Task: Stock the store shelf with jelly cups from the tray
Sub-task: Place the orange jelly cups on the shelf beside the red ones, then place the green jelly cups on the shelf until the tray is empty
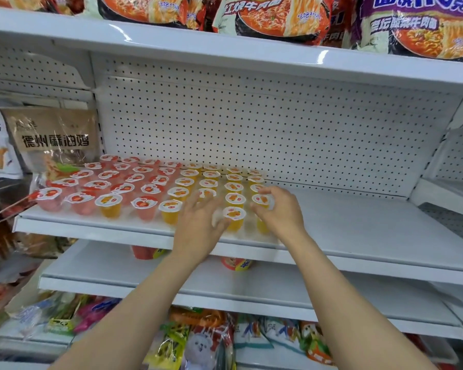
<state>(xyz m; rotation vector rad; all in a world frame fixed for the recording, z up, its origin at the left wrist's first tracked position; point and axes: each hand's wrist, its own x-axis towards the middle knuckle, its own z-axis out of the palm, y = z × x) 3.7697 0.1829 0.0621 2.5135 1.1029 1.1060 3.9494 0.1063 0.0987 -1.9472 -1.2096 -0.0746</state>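
While both bare arms reach up to the white shelf, the jelly cups stand on its left half in tidy rows running back toward the pegboard wall. Each is a small clear tub with a white foil lid printed with fruit; the left rows hold red jelly, the right rows orange-yellow, and one yellow cup sits among the red ones in the front row.

The left hand is spread wide, fingers straight, its fingertips against the front orange cup near the shelf lip. The right hand curls around another orange cup just beside it, thumb and fingers wrapped at the lid.

To the right of the cups the shelf board lies bare all the way to the side upright. On the left, a brown snack bag stands close against the back rows. Noodle packets fill the shelf above.
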